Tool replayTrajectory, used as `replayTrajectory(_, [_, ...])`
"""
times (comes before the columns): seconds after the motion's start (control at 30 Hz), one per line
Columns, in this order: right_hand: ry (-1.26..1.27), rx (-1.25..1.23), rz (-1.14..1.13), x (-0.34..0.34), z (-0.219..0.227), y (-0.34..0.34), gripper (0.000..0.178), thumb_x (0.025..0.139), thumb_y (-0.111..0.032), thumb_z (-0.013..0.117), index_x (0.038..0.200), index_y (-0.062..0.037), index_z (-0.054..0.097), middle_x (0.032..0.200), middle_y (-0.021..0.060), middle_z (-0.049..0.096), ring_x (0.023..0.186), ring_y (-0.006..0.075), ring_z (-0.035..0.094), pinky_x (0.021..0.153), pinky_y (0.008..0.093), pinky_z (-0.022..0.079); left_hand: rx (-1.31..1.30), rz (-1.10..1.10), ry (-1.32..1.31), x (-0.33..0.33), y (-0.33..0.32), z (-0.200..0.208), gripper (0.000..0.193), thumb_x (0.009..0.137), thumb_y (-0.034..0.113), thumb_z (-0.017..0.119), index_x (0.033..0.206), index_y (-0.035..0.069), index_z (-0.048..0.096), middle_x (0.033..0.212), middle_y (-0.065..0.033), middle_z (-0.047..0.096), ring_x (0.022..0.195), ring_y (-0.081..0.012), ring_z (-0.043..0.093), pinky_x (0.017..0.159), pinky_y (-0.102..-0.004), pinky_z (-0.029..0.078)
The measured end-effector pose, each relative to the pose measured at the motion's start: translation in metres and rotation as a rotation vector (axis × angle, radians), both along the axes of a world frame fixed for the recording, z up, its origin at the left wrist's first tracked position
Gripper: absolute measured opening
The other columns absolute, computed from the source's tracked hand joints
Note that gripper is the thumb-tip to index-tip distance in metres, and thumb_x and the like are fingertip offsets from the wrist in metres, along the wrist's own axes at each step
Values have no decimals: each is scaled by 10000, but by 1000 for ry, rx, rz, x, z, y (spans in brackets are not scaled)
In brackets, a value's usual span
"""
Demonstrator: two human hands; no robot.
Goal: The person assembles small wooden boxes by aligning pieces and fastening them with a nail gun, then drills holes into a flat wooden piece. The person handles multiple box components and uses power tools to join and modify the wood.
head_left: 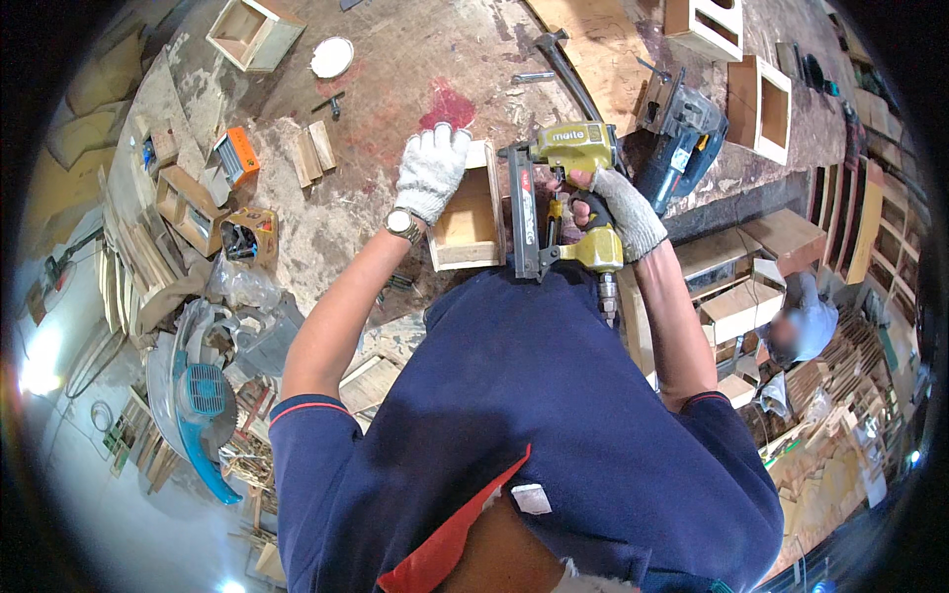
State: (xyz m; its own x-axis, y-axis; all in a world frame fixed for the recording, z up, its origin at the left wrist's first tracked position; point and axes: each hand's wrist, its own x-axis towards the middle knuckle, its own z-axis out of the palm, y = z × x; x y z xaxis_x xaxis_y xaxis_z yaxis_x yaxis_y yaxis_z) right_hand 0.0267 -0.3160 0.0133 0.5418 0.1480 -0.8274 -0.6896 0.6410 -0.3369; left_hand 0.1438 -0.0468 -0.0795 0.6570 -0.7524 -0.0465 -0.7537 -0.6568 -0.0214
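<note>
My left hand, in a white knitted glove, grips the far left side of a small open wooden box on the workbench. Closed around the handle of a yellow-green pneumatic nail gun is my right hand, in a glove that leaves the fingertips bare. The gun's black magazine stands along the box's right side and hides part of it. From the gun's near end a metal air fitting points toward me. Whether the nose touches the box I cannot tell.
A blue-black jigsaw and a hammer lie right on the workbench. More wooden boxes stand at its far edges. Wood blocks and an orange box lie left. A mitre saw stands lower left; another person is at right.
</note>
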Motion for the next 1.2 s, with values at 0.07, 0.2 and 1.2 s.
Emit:
replayTrajectory(0.07, [-14, 19, 8, -1, -6, 1, 274, 984, -152, 665, 1225, -43, 595, 994, 94, 748, 531, 60, 579, 446, 208, 519, 5, -9, -33, 0, 0, 0, 173, 891, 177, 574, 1054, 134, 611, 936, -78, 586, 829, -235, 635, 729, -395, 507])
replayTrajectory(0.2, [-31, 92, -38, -3, -12, 1, 299, 985, -134, 658, 1261, -48, 585, 997, 89, 746, 531, 61, 570, 452, 194, 512, 9, -16, -65, 1, -1, 1, 167, 891, 173, 569, 1049, 132, 607, 936, -74, 583, 837, -233, 635, 734, -392, 506])
replayTrajectory(1.2, [-9, 265, -55, -8, -21, 3, 355, 1010, -149, 627, 1333, -32, 536, 1009, 74, 703, 543, 62, 543, 476, 188, 503, -240, -15, 288, 5, 15, 21, 682, 805, 297, 664, 1413, 35, 500, 1398, -207, 566, 1260, -372, 545, 1014, -538, 410])
